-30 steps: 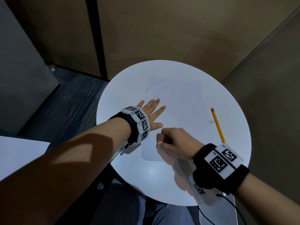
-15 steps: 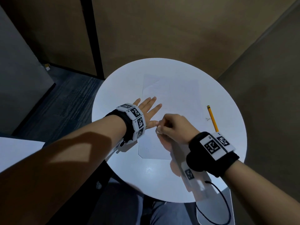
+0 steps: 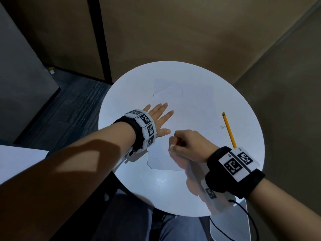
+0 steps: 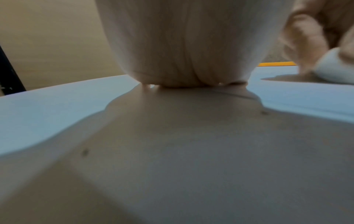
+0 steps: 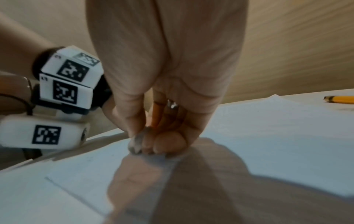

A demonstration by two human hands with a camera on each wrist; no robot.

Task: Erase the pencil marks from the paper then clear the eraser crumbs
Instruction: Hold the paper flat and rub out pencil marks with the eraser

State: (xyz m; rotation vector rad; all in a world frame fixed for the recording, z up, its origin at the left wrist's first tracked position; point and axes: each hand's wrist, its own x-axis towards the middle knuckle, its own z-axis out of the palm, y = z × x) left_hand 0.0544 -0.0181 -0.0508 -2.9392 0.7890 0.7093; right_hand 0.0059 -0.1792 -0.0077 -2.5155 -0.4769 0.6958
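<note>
Pinching soft white eraser [image 4: 335, 66]: right hand [image 3: 188, 146]; left hand [image 3: 159, 119] flat, fingers spread, on smooth paper [image 3: 191, 119].

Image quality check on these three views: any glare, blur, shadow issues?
Head view: a glare spot on the table near the person, paper washed out, corners dark. Left wrist view: soft focus, left hand casts a broad shadow, eraser blurred. Right wrist view: right hand and wall smeared.
</note>
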